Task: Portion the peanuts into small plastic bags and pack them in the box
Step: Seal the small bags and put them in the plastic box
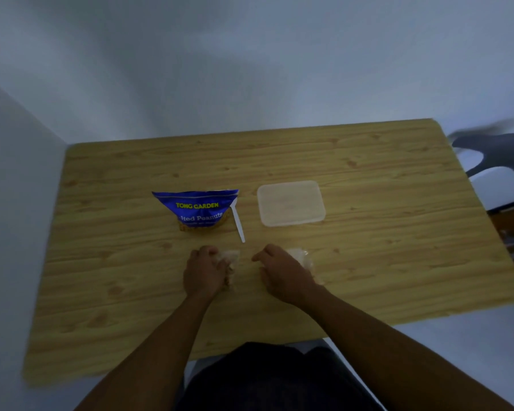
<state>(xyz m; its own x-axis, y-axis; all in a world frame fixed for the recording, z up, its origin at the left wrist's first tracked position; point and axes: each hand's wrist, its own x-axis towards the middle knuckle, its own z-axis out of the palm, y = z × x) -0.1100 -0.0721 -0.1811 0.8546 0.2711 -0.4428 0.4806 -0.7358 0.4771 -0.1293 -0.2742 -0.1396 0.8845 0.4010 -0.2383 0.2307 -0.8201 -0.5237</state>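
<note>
A blue peanut packet (197, 209) lies on the wooden table (368, 262), its mouth toward the far side. A white plastic spoon (238, 225) lies just right of it. To the right sits the clear plastic box (290, 203) with its lid on. My left hand (204, 269) rests on the table, closed on a small clear bag of peanuts (230, 264). My right hand (279, 271) lies over a second small clear bag (301, 256), which shows at its right side; the fingers curl down, and whether they grip the bag is hidden.
The table stands in a corner, with a wall (18, 203) at its left edge and another behind it. A dark chair (499, 161) stands past the table's right end. My dark-clothed lap (279, 381) is at the near edge.
</note>
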